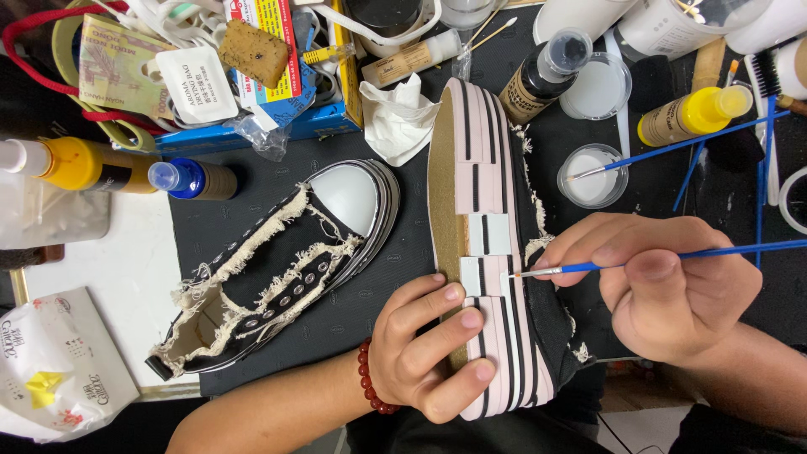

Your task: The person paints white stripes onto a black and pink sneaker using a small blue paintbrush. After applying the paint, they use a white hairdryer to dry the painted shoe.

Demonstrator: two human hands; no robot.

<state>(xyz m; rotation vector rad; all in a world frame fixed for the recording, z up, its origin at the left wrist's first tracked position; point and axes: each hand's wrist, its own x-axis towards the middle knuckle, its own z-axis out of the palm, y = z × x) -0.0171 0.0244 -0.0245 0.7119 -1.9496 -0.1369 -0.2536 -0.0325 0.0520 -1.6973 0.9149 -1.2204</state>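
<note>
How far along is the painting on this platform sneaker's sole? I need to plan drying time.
Most of the sole's sidewall already looks pale pink between black stripes. In hand: the left hand steadies the platform sneaker on its side while the right hand touches a fine blue brush to a whiter block at mid-sole. Left: that patch, apparently; the second sneaker lies untouched.

Lying across the middle of the mat (403, 261): one shoe (496, 244) on its side, sole edge up, gripped at the near end by the left hand (424, 353). To its left, a second shoe (286, 269) lying slantwise. To its right, the right hand (664, 282) with a thin brush (672, 256), tip touching the sole edge. Behind that hand, a small dish (593, 176) holding another brush (672, 147). Near the mat's far edge, a crumpled tissue (399, 118) and several bottles (542, 76). Off the left edge, two more bottles (126, 168).
</note>
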